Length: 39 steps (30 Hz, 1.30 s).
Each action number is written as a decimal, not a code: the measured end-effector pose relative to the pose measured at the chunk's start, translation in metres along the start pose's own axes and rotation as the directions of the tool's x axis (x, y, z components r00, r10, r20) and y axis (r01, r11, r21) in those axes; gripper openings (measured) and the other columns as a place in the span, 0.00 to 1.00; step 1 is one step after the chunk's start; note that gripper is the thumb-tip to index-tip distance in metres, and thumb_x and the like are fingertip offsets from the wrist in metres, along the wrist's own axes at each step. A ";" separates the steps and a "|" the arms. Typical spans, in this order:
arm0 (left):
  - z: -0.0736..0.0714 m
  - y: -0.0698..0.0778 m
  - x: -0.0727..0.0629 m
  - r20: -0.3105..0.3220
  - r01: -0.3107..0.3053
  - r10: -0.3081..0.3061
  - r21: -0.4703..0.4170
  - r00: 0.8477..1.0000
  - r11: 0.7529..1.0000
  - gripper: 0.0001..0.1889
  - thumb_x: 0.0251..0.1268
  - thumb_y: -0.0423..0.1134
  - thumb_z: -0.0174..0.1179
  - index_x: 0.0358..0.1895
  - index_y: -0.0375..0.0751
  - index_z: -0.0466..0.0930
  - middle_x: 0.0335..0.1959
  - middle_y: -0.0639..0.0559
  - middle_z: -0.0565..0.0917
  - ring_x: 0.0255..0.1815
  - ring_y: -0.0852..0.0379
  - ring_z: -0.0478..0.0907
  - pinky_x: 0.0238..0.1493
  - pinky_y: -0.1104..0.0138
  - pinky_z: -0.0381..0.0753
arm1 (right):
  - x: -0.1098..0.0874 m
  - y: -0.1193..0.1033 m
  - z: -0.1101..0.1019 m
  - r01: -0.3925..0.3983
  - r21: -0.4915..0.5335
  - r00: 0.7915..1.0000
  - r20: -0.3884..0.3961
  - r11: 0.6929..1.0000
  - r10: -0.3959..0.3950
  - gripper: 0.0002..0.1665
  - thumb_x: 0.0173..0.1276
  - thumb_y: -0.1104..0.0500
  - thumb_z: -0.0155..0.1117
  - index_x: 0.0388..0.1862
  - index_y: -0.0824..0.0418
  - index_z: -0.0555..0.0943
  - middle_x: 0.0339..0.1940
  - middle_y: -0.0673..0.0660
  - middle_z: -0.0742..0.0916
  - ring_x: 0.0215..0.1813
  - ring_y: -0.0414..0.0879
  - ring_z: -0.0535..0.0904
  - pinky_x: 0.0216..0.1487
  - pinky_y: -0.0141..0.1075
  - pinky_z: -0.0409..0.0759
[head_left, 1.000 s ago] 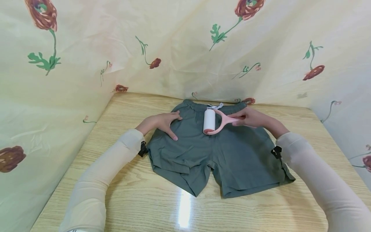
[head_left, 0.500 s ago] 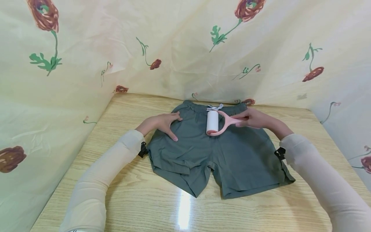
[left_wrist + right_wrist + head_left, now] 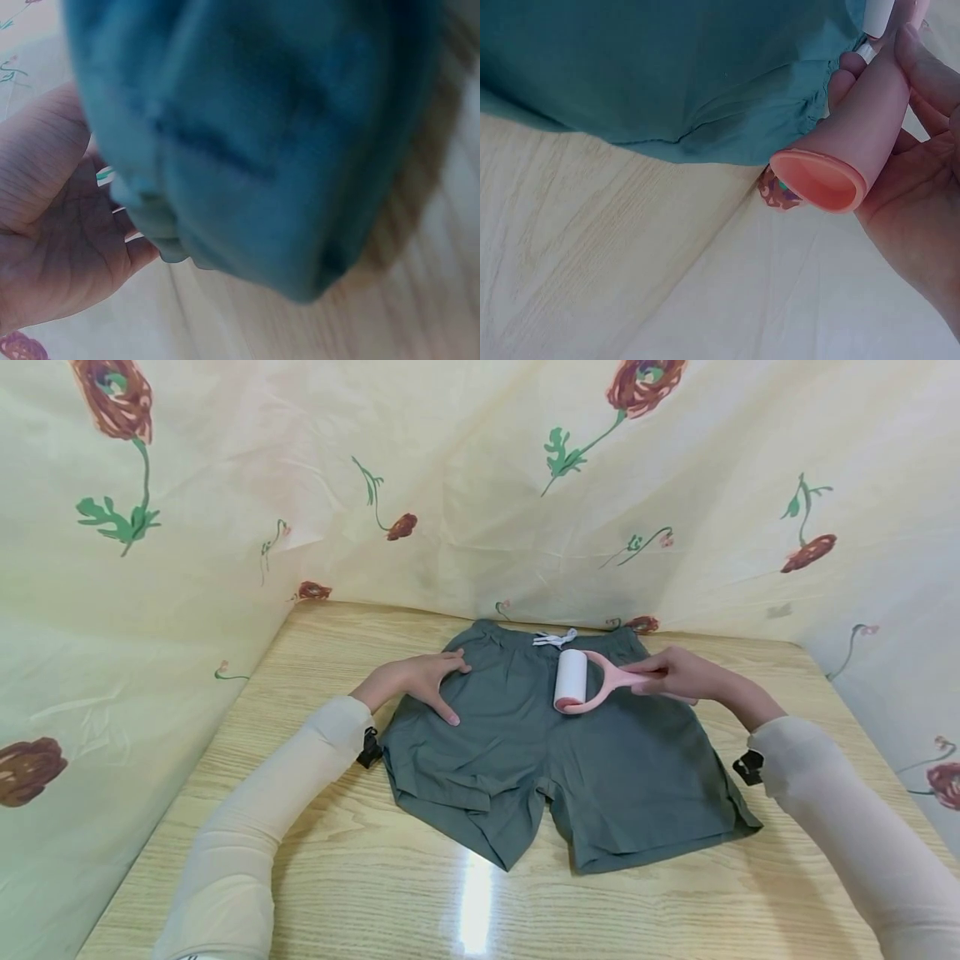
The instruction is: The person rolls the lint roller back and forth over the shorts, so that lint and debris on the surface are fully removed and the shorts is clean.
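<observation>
Dark green shorts (image 3: 510, 752) lie spread on the table, waistband at the back with a white drawstring (image 3: 555, 639). My left hand (image 3: 420, 681) rests on their left side near the waistband, thumb and fingers spread apart. In the left wrist view the cloth (image 3: 247, 150) bulges close to the camera and covers part of the fingers. My right hand (image 3: 678, 675) grips the pink handle of a lint roller (image 3: 572, 681). Its white cylinder is on the shorts just below the drawstring. The right wrist view shows the handle's hollow end (image 3: 821, 180) between thumb and fingers.
The pale wood-grain table (image 3: 375, 893) runs back to a flower-printed cloth (image 3: 465, 485) hanging behind it and along both sides. The lower left leg of the shorts has a folded hem (image 3: 450, 789). Light glares on the table's front.
My right hand has drawn the lint roller to the right across the upper shorts, away from the middle. My left hand has stayed in place.
</observation>
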<state>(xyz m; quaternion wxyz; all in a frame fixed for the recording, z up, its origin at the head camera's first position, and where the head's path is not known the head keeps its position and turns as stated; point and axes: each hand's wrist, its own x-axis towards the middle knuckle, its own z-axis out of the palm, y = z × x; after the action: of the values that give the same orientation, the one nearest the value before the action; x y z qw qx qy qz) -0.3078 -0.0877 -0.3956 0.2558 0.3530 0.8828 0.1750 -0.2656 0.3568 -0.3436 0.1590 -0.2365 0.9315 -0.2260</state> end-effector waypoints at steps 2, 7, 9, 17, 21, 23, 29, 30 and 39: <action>0.000 0.000 0.000 0.001 0.001 -0.001 -0.005 1.000 1.000 0.53 0.58 0.55 0.75 0.81 0.40 0.54 0.85 0.39 0.38 0.86 0.40 0.40 0.83 0.49 0.53 | -0.002 0.000 0.000 0.000 -0.006 1.000 -0.006 1.000 0.000 0.24 0.72 0.60 0.68 0.64 0.67 0.81 0.18 0.52 0.74 0.20 0.37 0.61 0.29 0.32 0.66; -0.001 0.002 -0.002 0.005 0.006 -0.006 -0.010 1.000 1.000 0.53 0.58 0.54 0.75 0.81 0.40 0.54 0.85 0.39 0.38 0.86 0.41 0.40 0.83 0.50 0.52 | -0.004 0.003 -0.002 -0.008 -0.024 1.000 -0.008 1.000 0.008 0.25 0.72 0.60 0.68 0.65 0.67 0.81 0.20 0.55 0.79 0.20 0.38 0.64 0.29 0.32 0.67; -0.001 0.003 -0.003 0.005 0.006 -0.006 -0.013 1.000 1.000 0.53 0.58 0.54 0.75 0.81 0.39 0.54 0.85 0.39 0.38 0.86 0.41 0.40 0.83 0.49 0.52 | -0.006 0.005 -0.003 -0.005 -0.026 1.000 -0.010 1.000 0.004 0.25 0.71 0.60 0.68 0.65 0.67 0.81 0.21 0.55 0.80 0.20 0.38 0.63 0.28 0.32 0.67; -0.003 0.004 -0.004 0.002 0.007 -0.007 -0.015 1.000 1.000 0.53 0.58 0.53 0.75 0.81 0.40 0.54 0.85 0.40 0.38 0.86 0.41 0.39 0.83 0.50 0.52 | -0.020 0.005 -0.010 -0.021 -0.041 0.999 -0.030 0.999 0.019 0.24 0.72 0.59 0.68 0.64 0.68 0.81 0.27 0.57 0.86 0.20 0.38 0.65 0.29 0.31 0.68; -0.002 0.005 -0.005 0.004 0.005 -0.005 -0.016 1.000 1.000 0.53 0.59 0.53 0.75 0.81 0.39 0.54 0.85 0.39 0.38 0.86 0.40 0.39 0.83 0.49 0.52 | -0.026 0.005 -0.015 -0.068 -0.042 0.998 -0.008 0.997 0.068 0.25 0.73 0.58 0.67 0.66 0.67 0.80 0.23 0.56 0.82 0.18 0.38 0.62 0.27 0.33 0.68; -0.002 0.005 -0.005 0.006 0.008 -0.008 -0.018 1.000 1.000 0.53 0.59 0.54 0.75 0.82 0.39 0.54 0.85 0.39 0.38 0.86 0.41 0.39 0.83 0.49 0.52 | -0.029 0.006 -0.017 -0.098 -0.050 0.995 0.002 0.994 0.098 0.26 0.73 0.58 0.67 0.67 0.67 0.79 0.21 0.54 0.78 0.17 0.38 0.59 0.25 0.33 0.67; -0.002 0.005 -0.006 0.009 0.011 -0.011 -0.016 1.000 1.000 0.53 0.59 0.54 0.75 0.82 0.40 0.54 0.85 0.39 0.38 0.86 0.41 0.38 0.83 0.49 0.52 | -0.033 0.000 -0.021 -0.148 -0.069 0.989 -0.007 0.987 0.148 0.28 0.73 0.56 0.67 0.68 0.67 0.78 0.20 0.52 0.75 0.19 0.39 0.57 0.26 0.35 0.65; -0.002 0.005 -0.006 0.007 0.008 -0.008 -0.017 1.000 1.000 0.53 0.59 0.53 0.75 0.81 0.40 0.54 0.85 0.39 0.38 0.86 0.41 0.38 0.83 0.49 0.52 | -0.033 -0.002 -0.021 -0.150 -0.067 0.989 -0.011 0.986 0.150 0.28 0.73 0.56 0.67 0.68 0.67 0.79 0.20 0.52 0.76 0.19 0.40 0.58 0.27 0.35 0.65; 0.000 0.001 -0.003 0.004 -0.009 0.009 -0.011 1.000 1.000 0.53 0.59 0.54 0.75 0.82 0.39 0.54 0.85 0.39 0.38 0.86 0.41 0.38 0.83 0.49 0.52 | -0.032 -0.011 -0.025 -0.132 -0.061 0.991 -0.032 0.989 0.130 0.27 0.74 0.58 0.67 0.67 0.68 0.79 0.18 0.51 0.72 0.19 0.39 0.57 0.24 0.35 0.64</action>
<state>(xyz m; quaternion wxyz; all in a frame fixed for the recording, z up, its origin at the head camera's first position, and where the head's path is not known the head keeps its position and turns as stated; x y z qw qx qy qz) -0.3060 -0.0894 -0.3941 0.2587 0.3560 0.8797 0.1800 -0.2445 0.3726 -0.3110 0.1529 -0.1763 0.9538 -0.1890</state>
